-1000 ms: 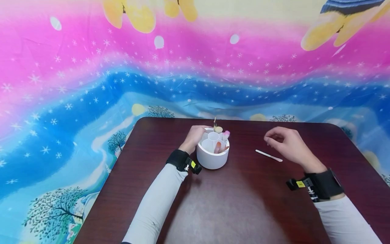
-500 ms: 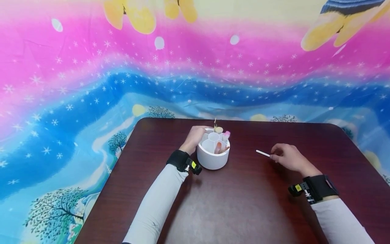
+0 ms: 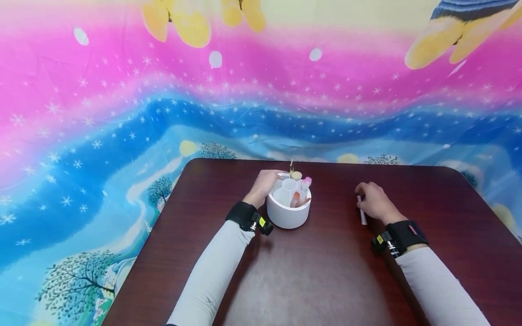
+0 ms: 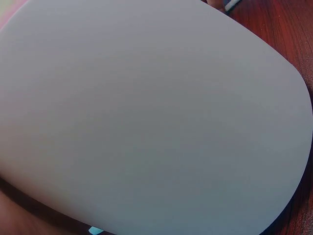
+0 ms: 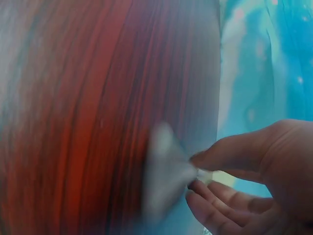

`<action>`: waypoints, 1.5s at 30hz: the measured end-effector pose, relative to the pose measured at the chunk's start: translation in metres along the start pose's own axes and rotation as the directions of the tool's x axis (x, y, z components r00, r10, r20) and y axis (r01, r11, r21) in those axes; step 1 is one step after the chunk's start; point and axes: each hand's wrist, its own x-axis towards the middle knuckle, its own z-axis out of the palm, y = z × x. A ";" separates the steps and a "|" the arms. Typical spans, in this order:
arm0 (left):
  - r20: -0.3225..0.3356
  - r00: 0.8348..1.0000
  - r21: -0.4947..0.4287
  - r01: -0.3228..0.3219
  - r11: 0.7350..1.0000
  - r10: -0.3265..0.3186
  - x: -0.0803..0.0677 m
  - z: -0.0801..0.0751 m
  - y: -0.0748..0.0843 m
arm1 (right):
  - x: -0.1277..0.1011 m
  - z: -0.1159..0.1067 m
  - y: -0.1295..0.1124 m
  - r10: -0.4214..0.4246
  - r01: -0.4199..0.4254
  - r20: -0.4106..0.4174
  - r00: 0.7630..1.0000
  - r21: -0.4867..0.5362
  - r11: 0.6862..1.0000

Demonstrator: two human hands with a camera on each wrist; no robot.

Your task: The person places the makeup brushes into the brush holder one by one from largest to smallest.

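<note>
A round white holder (image 3: 287,208) with several compartments stands on the dark wooden table (image 3: 310,271); small pink and peach items stick out of it. My left hand (image 3: 264,184) grips the holder's far left side. In the left wrist view the holder's white wall (image 4: 146,112) fills nearly the whole frame. My right hand (image 3: 372,200) pinches a thin white stick (image 3: 361,213) that lies low on the table to the holder's right. The right wrist view shows my fingertips (image 5: 205,161) pinching the blurred white stick (image 5: 164,171) above the table.
A bright cloth (image 3: 122,113) with pink, blue and snowflake patterns hangs behind the table and drapes down its left side. The table's rounded far edge (image 3: 318,161) lies just behind the holder. Black wrist straps sit on both arms.
My right hand came down onto the white stick, pinched it and drew it toward me, turning it from crosswise to nearly lengthwise. My left hand stayed on the holder.
</note>
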 end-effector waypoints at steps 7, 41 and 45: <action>-0.010 1.000 0.014 -0.013 1.000 0.013 0.000 0.000 0.001 | -0.001 -0.001 -0.014 0.018 -0.019 0.037 0.999 0.027 0.999; 0.008 0.999 -0.006 -0.035 0.999 0.036 -0.003 -0.002 -0.001 | -0.003 -0.059 -0.210 -0.406 0.508 -0.328 0.853 0.339 0.792; 0.005 0.999 -0.014 -0.039 0.999 0.039 -0.003 -0.001 -0.002 | 0.000 -0.048 -0.212 -0.430 0.520 -0.301 0.851 0.362 0.774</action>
